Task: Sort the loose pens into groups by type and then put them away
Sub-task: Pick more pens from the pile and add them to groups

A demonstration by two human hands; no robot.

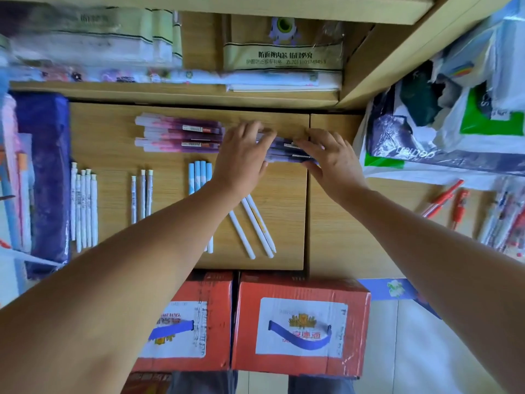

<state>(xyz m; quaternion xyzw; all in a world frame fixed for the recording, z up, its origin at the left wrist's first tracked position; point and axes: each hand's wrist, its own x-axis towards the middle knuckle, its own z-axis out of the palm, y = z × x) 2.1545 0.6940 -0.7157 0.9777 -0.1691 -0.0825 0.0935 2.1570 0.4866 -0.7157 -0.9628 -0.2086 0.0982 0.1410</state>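
Bundle of purple pens [287, 150] lies crosswise on the wooden cabinet top [108, 143], a little past frame centre toward 12 o'clock. Grip: left hand [241, 157] covers the bundle's 9 o'clock end, with fingers draped over the top and thumb against the near edge, clamped round the pens. The right hand [332, 157] takes the 3 o'clock end the same way, fingers over and thumb beneath, holding tight. Both forearms are bare and enter from 7 and 4 o'clock.

A second pile of purple-and-pink pens [179, 133] sits at 9 o'clock of the left hand, just beside it. It also lies crosswise, with barcode labels showing.

Nearer rows lie lengthwise, tips pointing away:
- five white pens [83, 206] toward the 9 o'clock edge
- three pale pens [141, 194] next along
- light-blue pens [199, 174], partly under the left forearm
- slanted white pens [257, 226] at 6 o'clock of the left hand, upper ends hidden by the wrist

Red pens [449, 200] lie loose at 3 o'clock, near plastic bags [440, 123] heaped at 2 o'clock. More pens in clear wrappers [505, 223] sit at the right edge. A dark blue package [45, 172] lies along the 9 o'clock edge. The shelf [170, 93] at 12 o'clock carries wrapped packs of greenish paper [281, 49]. Two red cartons [301, 325] stand at 6 o'clock, below the cabinet's front edge.
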